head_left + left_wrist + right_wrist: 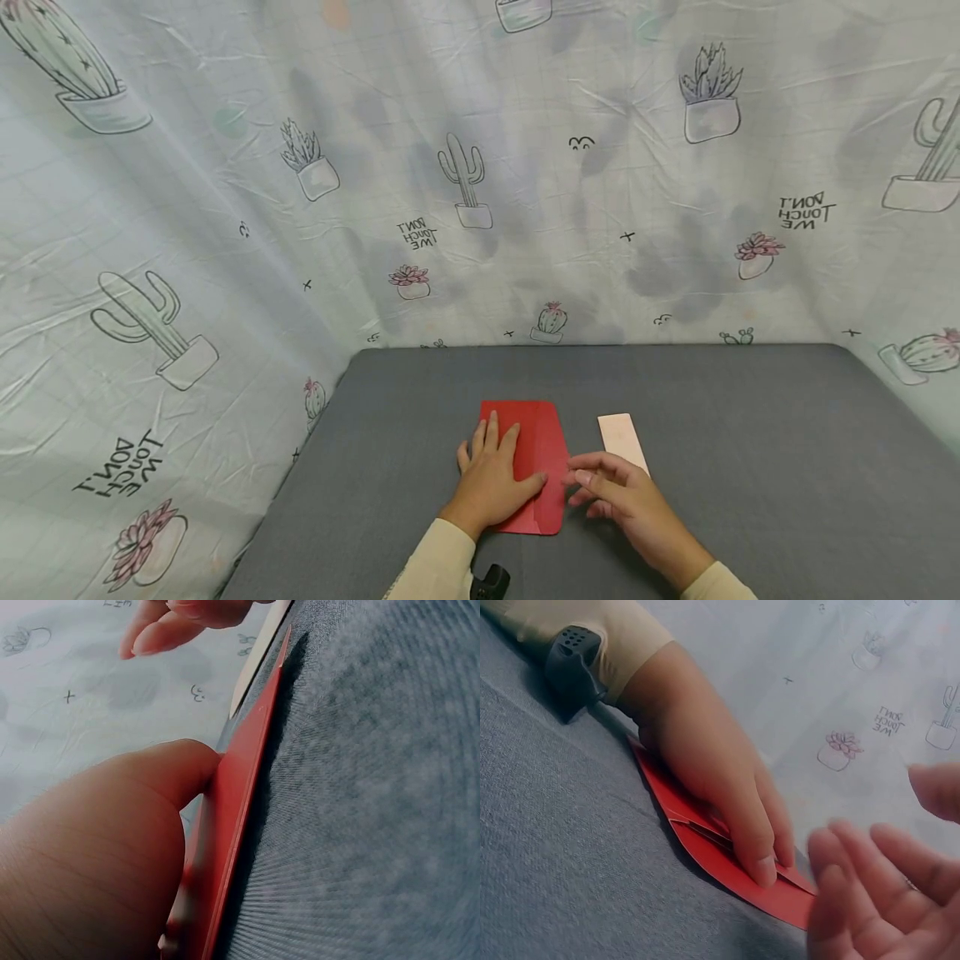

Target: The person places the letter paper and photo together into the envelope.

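Note:
A red paper envelope (531,421) lies on the grey tabletop, its flap (555,492) unfolded to the right. Spread across it, my left hand (489,483) rests on the paper, the thumb reaching toward the flap's crease. In the right wrist view a narrow slit shows along the envelope's mouth, beside the left thumb (763,866). My right hand (626,496) hovers at the flap's outer edge, fingers loosely bent and holding nothing. Whether a fingertip touches the flap I cannot tell. Just beyond that hand lies a pale pink card strip (621,435), its near end hidden.
The grey table (750,467) stretches out on both sides of the envelope. A white curtain (540,250) with cactus prints hangs along its back and sides. Strapped at the left wrist is a small black device (576,664).

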